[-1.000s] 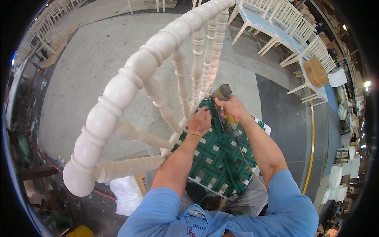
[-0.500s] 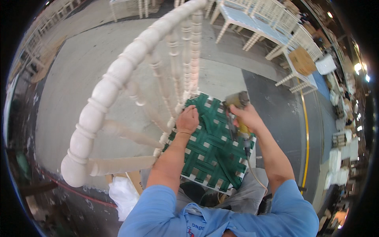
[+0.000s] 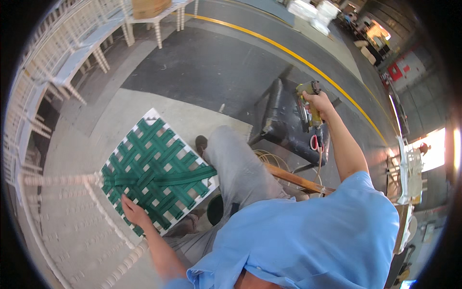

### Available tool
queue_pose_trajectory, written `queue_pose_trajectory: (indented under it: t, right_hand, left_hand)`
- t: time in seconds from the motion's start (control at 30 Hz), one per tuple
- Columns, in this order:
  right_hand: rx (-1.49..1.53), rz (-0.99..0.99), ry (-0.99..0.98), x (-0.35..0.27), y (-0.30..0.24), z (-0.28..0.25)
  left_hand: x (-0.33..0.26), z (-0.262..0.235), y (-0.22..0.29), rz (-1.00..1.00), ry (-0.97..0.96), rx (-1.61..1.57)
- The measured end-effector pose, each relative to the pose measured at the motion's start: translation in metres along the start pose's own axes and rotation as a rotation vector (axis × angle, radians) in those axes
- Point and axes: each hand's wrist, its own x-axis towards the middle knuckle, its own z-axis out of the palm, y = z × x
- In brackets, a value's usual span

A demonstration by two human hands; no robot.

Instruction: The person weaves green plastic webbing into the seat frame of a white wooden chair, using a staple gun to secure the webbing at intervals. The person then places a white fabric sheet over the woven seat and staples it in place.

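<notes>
My right hand (image 3: 316, 102) grips a yellow and dark staple gun (image 3: 307, 114), with an air hose hanging from its handle. It is held out over a black padded seat (image 3: 284, 125), away from the chair. My left hand (image 3: 135, 212) rests at the lower left of a chair seat of woven green webbing (image 3: 149, 168) in a white frame. Its fingers are bent against the webbing; whatever is between them is hidden. A loose green strap (image 3: 185, 177) lies across the weave toward my knee. The chair's white turned backrest (image 3: 77, 207) stands to the left.
Red-handled scissors (image 3: 314, 142) are at the black seat's right edge. Coiled hose and a wooden bar (image 3: 288, 177) lie below it. White chairs (image 3: 72, 62) line the far left, one carrying a cardboard box (image 3: 150, 7). A yellow line (image 3: 269, 36) crosses the floor.
My view has swung to the right. The staple gun has moved from above the webbing out to the right over the black seat. My left hand stays at the webbing near the backrest.
</notes>
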Motion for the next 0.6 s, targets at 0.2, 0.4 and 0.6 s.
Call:
queue_pose_trajectory:
  t: [0.2,0.4,0.6]
  right_hand:
    - [0.241,0.273,-0.261,0.047,0.091,-0.017]
    - [0.359,0.459,-0.479,0.085,0.147,0.049]
    - [-0.492,0.096,-0.162,0.101,0.139,0.044]
  left_hand:
    - [-0.125,-0.008,0.004,-0.888,-0.575,-0.689]
    - [-0.149,0.021,0.036,-1.596,-0.646,-0.963]
    - [-0.146,0.056,0.034,-1.432,-0.362,-1.374]
